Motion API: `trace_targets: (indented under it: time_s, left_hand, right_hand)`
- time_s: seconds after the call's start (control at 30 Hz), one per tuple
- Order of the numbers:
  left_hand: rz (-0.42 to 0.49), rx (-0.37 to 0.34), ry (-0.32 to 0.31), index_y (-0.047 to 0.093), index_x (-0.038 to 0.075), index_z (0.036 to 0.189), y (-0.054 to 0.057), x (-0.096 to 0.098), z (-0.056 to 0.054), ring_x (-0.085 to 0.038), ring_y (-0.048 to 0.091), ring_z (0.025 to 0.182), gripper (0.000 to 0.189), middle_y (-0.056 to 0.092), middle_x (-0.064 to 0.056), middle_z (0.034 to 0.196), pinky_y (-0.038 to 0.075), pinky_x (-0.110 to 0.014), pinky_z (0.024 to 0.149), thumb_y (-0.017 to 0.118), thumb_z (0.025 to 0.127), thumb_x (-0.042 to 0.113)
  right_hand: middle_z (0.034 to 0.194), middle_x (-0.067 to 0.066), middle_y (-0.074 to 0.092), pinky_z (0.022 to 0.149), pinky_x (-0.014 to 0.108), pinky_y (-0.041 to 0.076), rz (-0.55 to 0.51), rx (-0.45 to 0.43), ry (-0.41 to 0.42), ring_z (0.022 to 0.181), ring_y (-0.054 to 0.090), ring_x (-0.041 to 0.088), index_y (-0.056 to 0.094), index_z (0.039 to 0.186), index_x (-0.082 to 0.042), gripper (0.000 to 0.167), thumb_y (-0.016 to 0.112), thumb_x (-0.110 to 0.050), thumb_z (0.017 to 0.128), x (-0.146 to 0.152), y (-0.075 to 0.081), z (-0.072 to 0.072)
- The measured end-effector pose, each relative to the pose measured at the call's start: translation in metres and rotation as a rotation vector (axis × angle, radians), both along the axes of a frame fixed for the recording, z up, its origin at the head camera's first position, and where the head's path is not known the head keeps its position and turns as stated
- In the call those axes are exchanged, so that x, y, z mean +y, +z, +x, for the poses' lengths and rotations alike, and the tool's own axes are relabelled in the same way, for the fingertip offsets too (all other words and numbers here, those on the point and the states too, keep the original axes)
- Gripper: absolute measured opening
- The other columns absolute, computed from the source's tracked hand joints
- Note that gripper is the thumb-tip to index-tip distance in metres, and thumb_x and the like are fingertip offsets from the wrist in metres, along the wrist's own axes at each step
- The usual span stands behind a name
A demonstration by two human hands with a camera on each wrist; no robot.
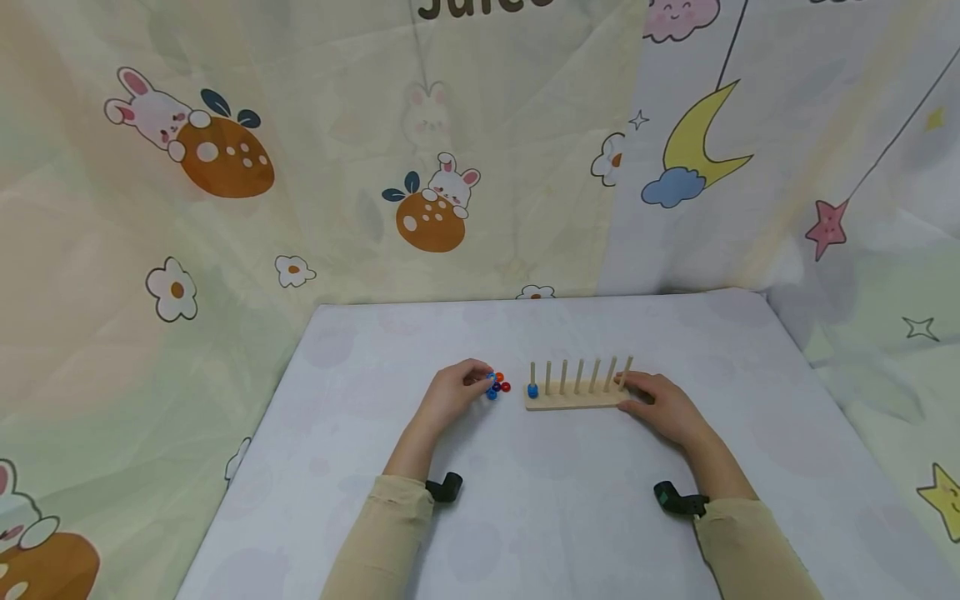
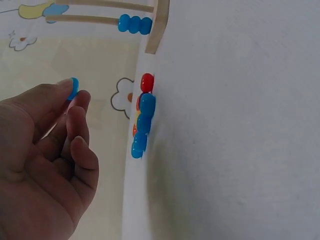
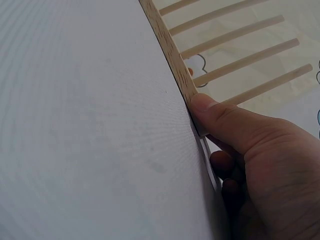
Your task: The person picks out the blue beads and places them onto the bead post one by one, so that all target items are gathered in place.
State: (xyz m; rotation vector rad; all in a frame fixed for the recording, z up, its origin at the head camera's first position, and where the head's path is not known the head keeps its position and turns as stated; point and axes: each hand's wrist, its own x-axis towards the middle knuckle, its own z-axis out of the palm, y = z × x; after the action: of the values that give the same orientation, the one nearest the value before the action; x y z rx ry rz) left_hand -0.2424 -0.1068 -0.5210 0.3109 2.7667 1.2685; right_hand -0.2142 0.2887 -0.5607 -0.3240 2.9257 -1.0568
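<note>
My left hand (image 1: 456,387) pinches a blue bead (image 2: 74,89) between thumb and forefinger, raised off the table in the left wrist view. Beside that hand lies a small cluster of loose beads, with a red bead (image 2: 147,83) at one end and blue beads (image 2: 144,123) along it. To their right stands a wooden peg board (image 1: 573,402) with a row of upright pegs. Three blue beads (image 2: 134,24) are stacked on its leftmost peg; the other pegs are bare. My right hand (image 1: 663,404) grips the board's right end, thumb on the front edge in the right wrist view.
A white cloth covers the table (image 1: 555,517). Behind it hangs a printed fabric backdrop (image 1: 525,233) with rabbits, flowers and a moon. Each wrist wears a black camera, the left camera (image 1: 446,487) and the right camera (image 1: 678,500).
</note>
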Motion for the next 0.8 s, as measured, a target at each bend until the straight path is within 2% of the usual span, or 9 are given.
trace_targets:
  time_s: [0.2, 0.4, 0.57, 0.8]
  left_hand:
    - [0.045, -0.026, -0.015, 0.069, 0.031, 0.111, 0.013, 0.007, -0.002, -0.014, 0.061, 0.094, 0.021, 0.068, 0.011, 0.098, 0.052, -0.033, 0.079, 0.069, 0.092, 0.040]
    - [0.051, -0.006, -0.042, 0.068, 0.030, 0.113, 0.026, 0.015, -0.004, -0.013, 0.062, 0.093, 0.024, 0.069, 0.011, 0.099, 0.054, -0.033, 0.079, 0.068, 0.092, 0.043]
    - [0.070, -0.019, -0.053, 0.068, 0.031, 0.114, 0.036, 0.023, -0.004, -0.013, 0.062, 0.091, 0.024, 0.068, 0.011, 0.098, 0.053, -0.031, 0.076, 0.067, 0.093, 0.043]
    - [0.094, -0.022, -0.073, 0.068, 0.031, 0.114, 0.046, 0.034, -0.003, -0.014, 0.061, 0.092, 0.023, 0.068, 0.011, 0.101, 0.053, -0.030, 0.078, 0.067, 0.093, 0.042]
  right_hand:
    - [0.142, 0.017, 0.054, 0.107, 0.061, 0.035, -0.007, 0.000, 0.001, 0.131, 0.047, 0.042, 0.059, 0.135, -0.010, 0.052, 0.072, -0.034, 0.091, 0.000, 0.000, 0.000]
    - [0.142, 0.018, 0.054, 0.107, 0.061, 0.034, -0.007, 0.000, 0.003, 0.131, 0.047, 0.042, 0.059, 0.136, -0.009, 0.053, 0.072, -0.034, 0.091, 0.000, 0.000, 0.000]
    - [0.141, 0.017, 0.055, 0.106, 0.061, 0.036, -0.012, 0.001, 0.002, 0.130, 0.048, 0.041, 0.059, 0.135, -0.010, 0.053, 0.072, -0.034, 0.091, 0.000, -0.001, 0.000]
    - [0.141, 0.017, 0.055, 0.106, 0.061, 0.036, -0.008, -0.002, -0.001, 0.129, 0.049, 0.041, 0.059, 0.135, -0.010, 0.053, 0.071, -0.036, 0.091, 0.001, -0.002, -0.001]
